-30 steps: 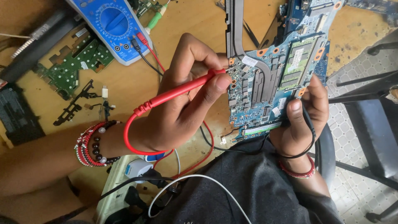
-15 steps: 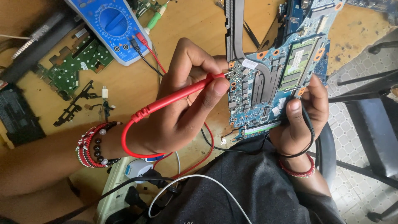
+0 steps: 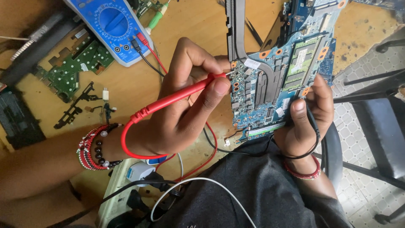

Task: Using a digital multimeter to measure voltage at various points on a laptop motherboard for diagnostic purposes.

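Left hand (image 3: 177,114) grasping red probe (image 3: 177,98), tip on blue laptop motherboard (image 3: 274,80); right hand (image 3: 303,118) clenching black probe lead (image 3: 315,131), steadying board.

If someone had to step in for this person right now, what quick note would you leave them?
Left hand: holds the red probe, tip on the blue circuit board at its left edge.
Right hand: grips the board's lower edge, with a black lead looped around it.
The blue multimeter lies on the wooden table, both leads plugged in.
Done: red probe placed. Whether the black probe touches the board cannot be seen. Left: judging by this, probing more points.
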